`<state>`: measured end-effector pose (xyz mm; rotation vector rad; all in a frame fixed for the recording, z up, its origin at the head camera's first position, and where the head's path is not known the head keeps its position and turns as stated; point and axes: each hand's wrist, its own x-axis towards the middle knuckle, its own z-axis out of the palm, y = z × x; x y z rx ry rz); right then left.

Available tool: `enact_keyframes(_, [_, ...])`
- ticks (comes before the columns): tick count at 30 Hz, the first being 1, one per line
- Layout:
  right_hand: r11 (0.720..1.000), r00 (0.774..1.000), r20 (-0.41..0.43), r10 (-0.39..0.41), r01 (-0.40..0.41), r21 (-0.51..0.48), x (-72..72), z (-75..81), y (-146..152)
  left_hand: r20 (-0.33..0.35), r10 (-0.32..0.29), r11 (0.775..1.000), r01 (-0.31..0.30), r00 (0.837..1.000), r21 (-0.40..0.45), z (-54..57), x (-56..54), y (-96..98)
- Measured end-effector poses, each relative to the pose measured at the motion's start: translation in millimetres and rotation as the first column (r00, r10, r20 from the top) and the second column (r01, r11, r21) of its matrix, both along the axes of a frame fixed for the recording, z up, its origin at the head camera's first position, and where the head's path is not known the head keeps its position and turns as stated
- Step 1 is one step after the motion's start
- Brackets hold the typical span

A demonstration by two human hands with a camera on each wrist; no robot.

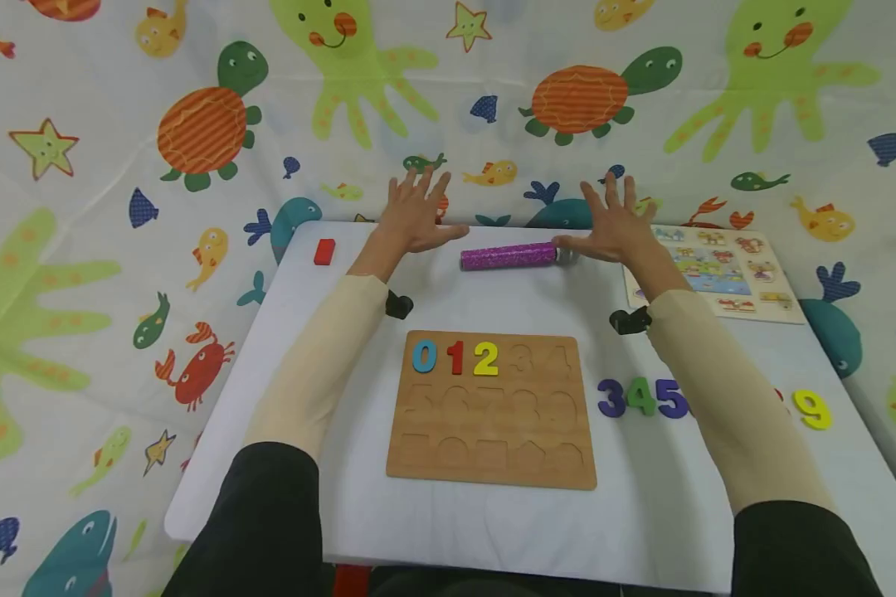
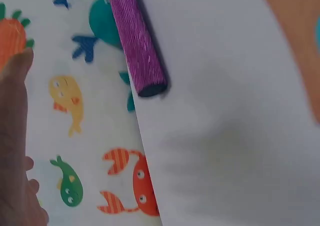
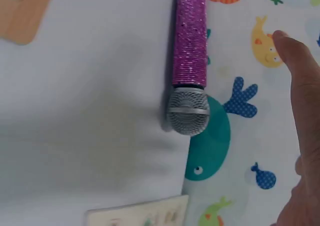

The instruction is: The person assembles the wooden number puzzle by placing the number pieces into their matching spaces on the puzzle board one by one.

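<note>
Both hands are raised near the table's far edge with fingers spread, holding nothing. My left hand (image 1: 416, 217) is left of a purple glittery microphone (image 1: 508, 257); in the left wrist view, only part of that hand (image 2: 14, 136) shows. My right hand (image 1: 618, 225) hovers by the microphone's silver head, its thumb overlapping it in the head view. From the right wrist, the microphone (image 3: 190, 41) lies on the table apart from the visible thumb. Nearer the body is a wooden number board (image 1: 493, 448) with a blue 0 (image 1: 424, 356), red 1 (image 1: 455, 357) and yellow 2 (image 1: 486, 359) in its top row.
A purple 3 (image 1: 611, 399), green 4 (image 1: 640, 396), purple 5 (image 1: 671, 399) and yellow 9 (image 1: 812, 410) lie right of the board; my right forearm hides pieces between. A picture board (image 1: 772, 311) sits at the back right, a red block (image 1: 324, 252) at the back left.
</note>
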<state>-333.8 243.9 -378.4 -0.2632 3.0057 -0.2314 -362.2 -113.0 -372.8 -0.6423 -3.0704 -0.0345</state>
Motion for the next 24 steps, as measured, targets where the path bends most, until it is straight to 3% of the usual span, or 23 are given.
enact_keyframes(2, [0.999,1.000,-0.005,0.005,-0.005,-0.042,8.5,-8.3,9,0.005,-0.027,0.998,0.027,1.000,0.049,-10.3,11.6,-1.4])
enact_keyframes(4, [0.995,1.000,-0.024,0.019,-0.022,-0.099,22.4,-18.1,18,0.006,-0.063,0.992,0.062,0.998,0.114,-20.1,31.6,-6.3])
enact_keyframes(7, [0.979,0.998,-0.023,0.056,-0.059,-0.194,58.0,-32.5,34,0.031,-0.102,0.978,0.094,0.994,0.186,-34.2,78.5,-24.2])
enact_keyframes(11, [0.954,0.991,0.029,0.133,-0.120,-0.273,116.2,-49.5,51,0.080,-0.119,0.969,0.098,0.990,0.229,-56.7,148.2,-54.6])
enact_keyframes(16, [0.929,0.974,0.036,0.225,-0.203,-0.308,174.9,-74.7,64,0.145,-0.195,0.946,0.148,0.970,0.288,-83.9,214.9,-76.2])
enact_keyframes(20, [0.931,0.972,0.038,0.232,-0.211,-0.299,202.7,-94.7,71,0.188,-0.223,0.934,0.155,0.956,0.321,-97.6,249.5,-85.6])
enact_keyframes(24, [0.935,0.972,0.029,0.234,-0.216,-0.280,212.9,-110.2,76,0.228,-0.209,0.935,0.126,0.951,0.331,-106.5,265.2,-90.5])
